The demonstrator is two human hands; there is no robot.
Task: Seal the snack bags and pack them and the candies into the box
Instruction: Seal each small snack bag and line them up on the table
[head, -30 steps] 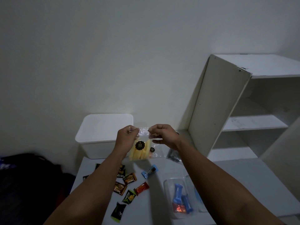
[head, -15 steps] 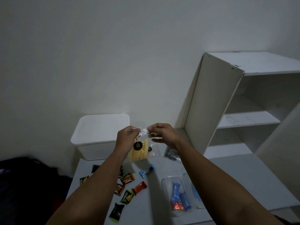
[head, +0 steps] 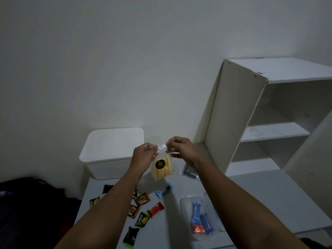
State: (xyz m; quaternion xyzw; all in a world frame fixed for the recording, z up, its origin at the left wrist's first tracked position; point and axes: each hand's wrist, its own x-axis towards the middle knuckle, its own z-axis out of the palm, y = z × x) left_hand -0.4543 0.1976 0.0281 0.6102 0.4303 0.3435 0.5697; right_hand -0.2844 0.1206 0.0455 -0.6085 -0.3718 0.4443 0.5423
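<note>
You are holding a clear snack bag (head: 162, 167) up above the white table (head: 269, 198), in front of the wall, its crumpled top pinched from both sides. Starting at the far left, a dark heap (head: 30, 203) is lying beside the table at about 8 o'clock from the bag, too dim to identify. The white box (head: 112, 151) is sitting with its lid on at the table's back corner, at 9 o'clock from the bag and just beyond your left hand (head: 143, 155). That hand is clenching the bag's left top corner between thumb and fingers. Below your left forearm, wrapped candies (head: 142, 200) are lying scattered across the table at 7 o'clock from the bag, in green, brown and red wrappers, with one blue-wrapped candy (head: 164, 190) lying apart at 6 o'clock. The bag itself is hanging with yellow pieces inside and a round black label facing you. Your right hand (head: 181, 149) is gripping the bag's right top corner. A second small bag with dark contents (head: 189, 170) is lying on the table at 4 o'clock. A clear plastic tray (head: 185, 203) is holding blue clips (head: 195, 213) at 5 o'clock. A white shelf unit (head: 237, 114) is standing at 2 o'clock.
</note>
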